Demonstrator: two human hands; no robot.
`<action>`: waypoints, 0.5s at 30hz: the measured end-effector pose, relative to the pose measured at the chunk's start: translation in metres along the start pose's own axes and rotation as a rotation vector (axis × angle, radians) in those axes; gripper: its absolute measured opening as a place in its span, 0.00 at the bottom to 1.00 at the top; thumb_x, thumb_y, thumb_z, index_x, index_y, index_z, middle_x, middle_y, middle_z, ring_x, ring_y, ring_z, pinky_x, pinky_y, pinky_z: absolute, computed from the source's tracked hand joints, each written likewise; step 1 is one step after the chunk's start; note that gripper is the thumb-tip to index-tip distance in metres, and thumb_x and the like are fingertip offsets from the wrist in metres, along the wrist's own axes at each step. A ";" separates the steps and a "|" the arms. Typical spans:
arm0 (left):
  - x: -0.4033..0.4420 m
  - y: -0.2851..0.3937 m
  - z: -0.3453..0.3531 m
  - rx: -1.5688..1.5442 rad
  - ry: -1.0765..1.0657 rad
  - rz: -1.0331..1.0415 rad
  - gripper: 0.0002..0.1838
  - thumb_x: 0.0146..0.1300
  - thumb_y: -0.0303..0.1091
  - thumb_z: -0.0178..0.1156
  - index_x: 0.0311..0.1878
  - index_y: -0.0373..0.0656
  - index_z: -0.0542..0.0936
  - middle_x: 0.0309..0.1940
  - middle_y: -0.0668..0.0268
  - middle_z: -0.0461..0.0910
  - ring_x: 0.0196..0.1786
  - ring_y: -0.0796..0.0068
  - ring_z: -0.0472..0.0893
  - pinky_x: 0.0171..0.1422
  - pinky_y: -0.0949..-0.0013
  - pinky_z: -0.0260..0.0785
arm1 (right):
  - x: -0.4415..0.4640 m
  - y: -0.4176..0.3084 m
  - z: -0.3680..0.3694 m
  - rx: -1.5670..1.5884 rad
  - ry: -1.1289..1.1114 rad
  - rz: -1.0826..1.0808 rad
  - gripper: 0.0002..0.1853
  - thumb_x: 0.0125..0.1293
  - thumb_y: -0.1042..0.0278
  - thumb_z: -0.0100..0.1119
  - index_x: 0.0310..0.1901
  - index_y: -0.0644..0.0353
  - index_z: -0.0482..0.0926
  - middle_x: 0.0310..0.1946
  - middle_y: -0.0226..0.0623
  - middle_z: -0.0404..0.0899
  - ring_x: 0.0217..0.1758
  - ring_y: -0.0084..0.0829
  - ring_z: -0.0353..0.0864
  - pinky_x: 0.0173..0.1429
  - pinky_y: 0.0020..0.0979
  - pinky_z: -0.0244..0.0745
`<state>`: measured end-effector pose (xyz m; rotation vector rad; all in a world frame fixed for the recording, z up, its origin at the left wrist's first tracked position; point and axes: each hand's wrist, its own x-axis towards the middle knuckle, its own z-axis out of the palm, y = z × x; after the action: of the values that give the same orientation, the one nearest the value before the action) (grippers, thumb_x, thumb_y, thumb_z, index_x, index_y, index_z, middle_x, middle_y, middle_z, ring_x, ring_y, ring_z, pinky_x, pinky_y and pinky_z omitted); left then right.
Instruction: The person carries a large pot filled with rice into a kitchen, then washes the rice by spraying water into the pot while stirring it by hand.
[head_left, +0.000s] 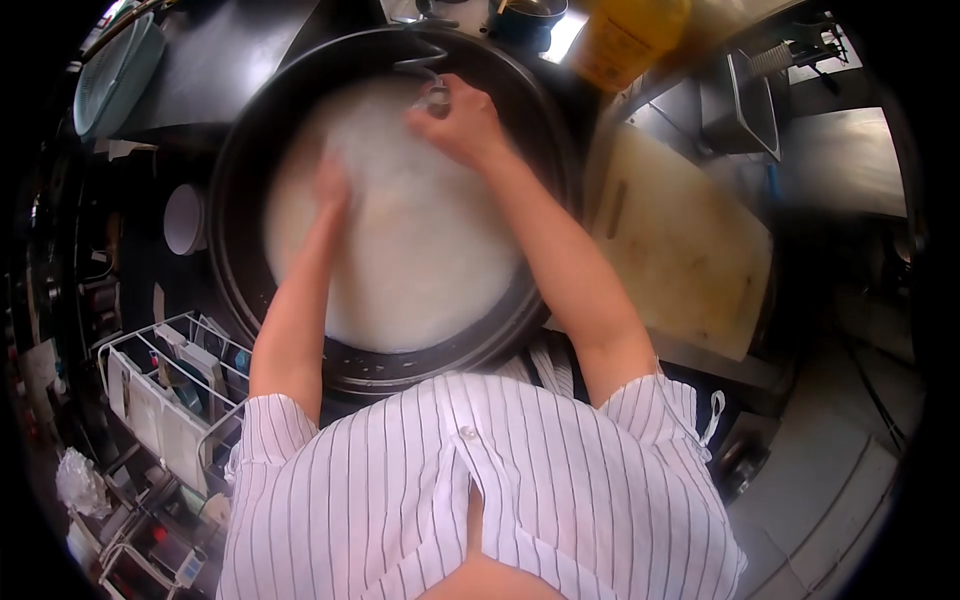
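Observation:
A large dark round basin [236, 262] stands in front of me, filled with cloudy white liquid [430, 270]. My left hand [332, 182] is at the left side of the liquid, smeared by motion; I cannot tell how its fingers are set or whether they are under the surface. Over the far part of the basin, my right hand [466, 120] is closed around a silver nozzle-like fitting [437, 97]. A thin, curved silver hose or spout [418, 66] runs from there toward the far rim.
Right of the basin lies a worn, yellowish cutting board [680, 250]. A yellow container [632, 40] stands at the far right. A white wire rack [170, 385] is at the near left, a pale green basket [118, 75] at the far left, and a white round container [184, 220] beside the basin.

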<state>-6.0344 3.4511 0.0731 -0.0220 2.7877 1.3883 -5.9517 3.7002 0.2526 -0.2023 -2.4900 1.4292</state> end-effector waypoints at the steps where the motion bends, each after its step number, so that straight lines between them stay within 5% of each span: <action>1: -0.024 0.026 0.006 0.134 0.012 0.120 0.28 0.63 0.44 0.42 0.61 0.34 0.61 0.59 0.50 0.64 0.63 0.55 0.62 0.68 0.63 0.48 | 0.000 -0.001 -0.001 0.015 -0.005 0.005 0.25 0.43 0.51 0.62 0.36 0.64 0.74 0.28 0.46 0.78 0.35 0.43 0.79 0.42 0.36 0.73; 5: -0.076 0.062 0.035 0.555 0.004 0.401 0.26 0.59 0.33 0.46 0.61 0.35 0.60 0.59 0.48 0.62 0.64 0.52 0.59 0.69 0.59 0.47 | 0.000 0.002 0.001 -0.004 0.002 -0.008 0.25 0.42 0.51 0.62 0.37 0.64 0.74 0.28 0.46 0.78 0.35 0.43 0.79 0.42 0.37 0.73; 9: -0.096 0.050 0.077 0.552 -0.171 0.368 0.27 0.57 0.31 0.47 0.60 0.33 0.60 0.60 0.49 0.60 0.65 0.54 0.57 0.70 0.59 0.45 | 0.000 0.006 0.001 -0.036 0.007 -0.011 0.25 0.43 0.51 0.62 0.37 0.64 0.75 0.29 0.46 0.79 0.35 0.43 0.79 0.42 0.37 0.73; 12: -0.120 0.050 0.093 0.772 -0.255 0.644 0.23 0.56 0.34 0.46 0.56 0.35 0.68 0.61 0.52 0.61 0.66 0.55 0.55 0.70 0.50 0.39 | 0.000 0.006 0.001 -0.038 -0.014 0.002 0.25 0.43 0.51 0.62 0.38 0.64 0.75 0.29 0.46 0.79 0.36 0.42 0.79 0.42 0.36 0.73; 14: -0.139 0.037 0.109 1.214 -0.831 0.650 0.20 0.55 0.33 0.45 0.50 0.35 0.73 0.59 0.52 0.64 0.64 0.54 0.59 0.69 0.48 0.39 | 0.001 0.010 0.004 -0.071 0.019 -0.010 0.23 0.43 0.54 0.64 0.38 0.61 0.75 0.27 0.40 0.80 0.33 0.34 0.81 0.43 0.31 0.73; 15: -0.154 0.023 0.114 1.217 -0.830 0.647 0.20 0.55 0.33 0.45 0.50 0.35 0.73 0.59 0.52 0.64 0.64 0.54 0.59 0.69 0.48 0.39 | 0.001 0.009 0.004 -0.069 0.018 -0.011 0.23 0.43 0.54 0.64 0.38 0.61 0.75 0.27 0.40 0.80 0.33 0.34 0.81 0.43 0.31 0.73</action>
<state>-5.8794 3.5560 0.0275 1.1846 2.3843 -0.4763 -5.9533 3.7017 0.2435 -0.2139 -2.5239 1.3332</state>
